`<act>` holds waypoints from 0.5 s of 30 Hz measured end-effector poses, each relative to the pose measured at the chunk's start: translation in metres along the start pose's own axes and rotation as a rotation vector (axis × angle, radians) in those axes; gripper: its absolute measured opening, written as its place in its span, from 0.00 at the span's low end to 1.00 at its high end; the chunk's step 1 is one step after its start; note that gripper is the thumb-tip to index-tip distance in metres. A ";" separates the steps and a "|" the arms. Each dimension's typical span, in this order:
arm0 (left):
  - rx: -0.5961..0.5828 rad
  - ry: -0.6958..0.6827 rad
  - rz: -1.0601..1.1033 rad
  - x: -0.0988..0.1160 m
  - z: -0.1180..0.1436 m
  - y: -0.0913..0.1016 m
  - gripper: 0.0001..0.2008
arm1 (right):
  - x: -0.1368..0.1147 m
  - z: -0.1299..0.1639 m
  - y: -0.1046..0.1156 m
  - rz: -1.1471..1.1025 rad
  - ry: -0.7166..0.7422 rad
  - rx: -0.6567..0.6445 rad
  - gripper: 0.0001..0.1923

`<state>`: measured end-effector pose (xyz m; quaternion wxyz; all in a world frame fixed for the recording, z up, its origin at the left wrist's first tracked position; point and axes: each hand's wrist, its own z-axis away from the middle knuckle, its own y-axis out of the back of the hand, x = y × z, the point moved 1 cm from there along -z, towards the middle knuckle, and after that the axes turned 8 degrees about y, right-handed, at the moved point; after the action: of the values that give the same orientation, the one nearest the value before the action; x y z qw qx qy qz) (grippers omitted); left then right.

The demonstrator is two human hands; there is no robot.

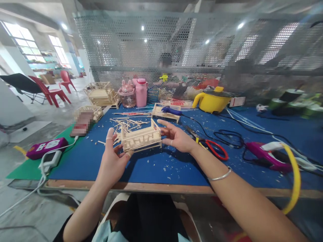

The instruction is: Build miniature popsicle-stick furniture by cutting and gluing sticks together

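Observation:
Between my hands, just above the blue mat, is a small wooden-stick model bed [141, 138] with a slatted side facing me. My left hand [113, 156] grips its left end, thumb raised and fingers under the lower corner. My right hand [176, 136] is at the right end, its fingers around the corner post. Behind the model lie several loose wooden sticks [130, 125]. Farther back, a blue glue gun [171, 110] rests on another wooden-stick frame [159, 112].
Red-handled scissors [217, 150] and pliers lie right of my hand. Black cables cross the blue mat [156, 171]. A yellow pot [214, 102], a pink bottle [141, 93] and larger stick models [99, 94] stand at the back. A phone [82, 123] charges at left.

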<state>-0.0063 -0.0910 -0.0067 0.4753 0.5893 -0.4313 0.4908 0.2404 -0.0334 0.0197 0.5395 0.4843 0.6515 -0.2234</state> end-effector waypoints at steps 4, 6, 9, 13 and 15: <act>-0.107 0.071 0.116 0.000 -0.002 0.004 0.57 | -0.004 0.000 0.000 -0.058 0.027 0.020 0.40; -0.153 0.099 0.152 0.000 -0.001 0.005 0.59 | -0.005 0.000 0.001 -0.075 0.037 0.016 0.40; -0.170 0.064 0.175 0.001 -0.002 0.003 0.62 | -0.005 0.001 0.004 -0.100 0.036 0.022 0.40; -0.193 0.027 0.179 0.004 -0.007 0.002 0.65 | -0.004 0.003 0.006 -0.127 0.025 0.016 0.39; -0.208 0.051 0.188 0.006 -0.009 0.005 0.65 | -0.004 0.003 0.005 -0.131 0.027 0.008 0.39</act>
<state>-0.0119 -0.0834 0.0002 0.4963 0.4814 -0.5209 0.5007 0.2461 -0.0350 0.0235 0.5129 0.4456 0.6882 -0.2545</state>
